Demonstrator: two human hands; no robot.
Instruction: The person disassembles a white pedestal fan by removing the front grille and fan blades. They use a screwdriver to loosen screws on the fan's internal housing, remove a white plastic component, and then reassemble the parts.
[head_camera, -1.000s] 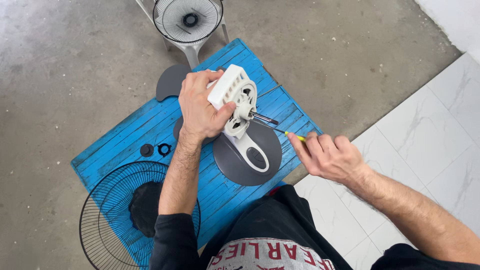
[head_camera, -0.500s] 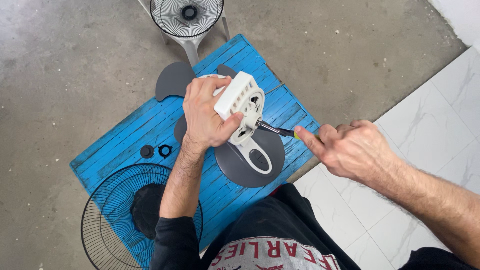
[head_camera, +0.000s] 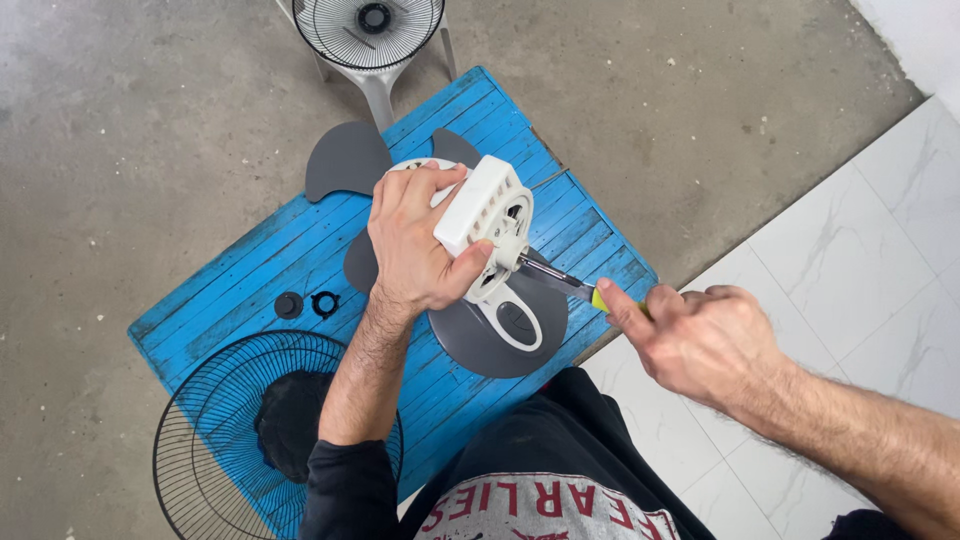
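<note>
Since half a second back the right hand (head_camera: 705, 340) has closed further round the screwdriver (head_camera: 570, 283), forefinger now laid along the yellow-green handle, and the shaft sits against the side of the fan motor housing (head_camera: 490, 225); a full second ago that hand was lower and farther out. The left hand (head_camera: 420, 240) stays wrapped over the housing, fingers curled across the top and thumb pressed on the near face, in much the same spot. The housing is white plastic, boxy with ribbed vent slots, tilted on its side above the middle of the blue slatted tabletop (head_camera: 230, 290); a white neck with a grey oval inset runs down from it onto the grey round base (head_camera: 480, 345). Grey fan blades (head_camera: 345, 160) jut out behind the left hand, partly hidden by it. Two small black round parts (head_camera: 305, 303) lie on the tabletop to the left, well apart from the hands. A black wire fan guard (head_camera: 215, 440) leans at the lower left corner. A second fan (head_camera: 370, 25) stands on the concrete floor (head_camera: 130, 130) beyond the tabletop. White marble tiles (head_camera: 860, 240) cover the right.
</note>
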